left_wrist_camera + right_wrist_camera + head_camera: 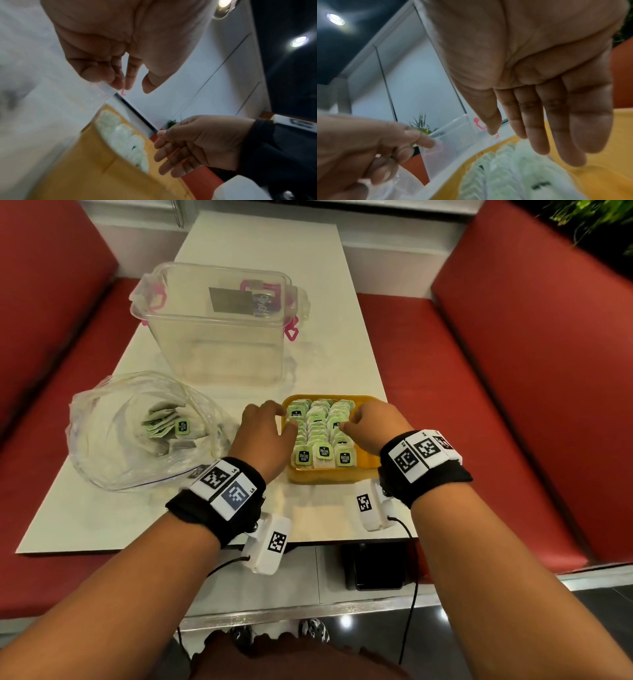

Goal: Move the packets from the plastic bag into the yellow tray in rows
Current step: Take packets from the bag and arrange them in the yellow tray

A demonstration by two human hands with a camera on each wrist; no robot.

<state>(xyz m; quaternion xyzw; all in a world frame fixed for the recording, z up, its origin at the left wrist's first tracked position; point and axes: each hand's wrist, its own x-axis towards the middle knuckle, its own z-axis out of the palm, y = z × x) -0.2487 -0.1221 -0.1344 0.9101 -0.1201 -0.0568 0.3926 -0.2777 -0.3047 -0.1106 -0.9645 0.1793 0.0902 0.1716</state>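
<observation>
The yellow tray point(325, 475) stands near the table's front edge and holds three rows of green-labelled packets point(322, 436). To its left lies the clear plastic bag point(113, 446), with several packets point(164, 424) inside it. My left hand point(284, 419) is at the tray's left rim, fingers loosely curled and holding nothing. My right hand point(349, 422) hovers over the right row, fingertips at the packets. In the right wrist view the right hand point(513, 128) has straight fingers above the packets point(505, 169). In the left wrist view the left hand point(134, 79) is empty above the tray point(102, 169).
A clear plastic container point(219, 337) with pink latches stands behind the tray and bag. The white table point(171, 518) is narrow, with red benches point(513, 405) on both sides. Its front edge runs just below my wrists.
</observation>
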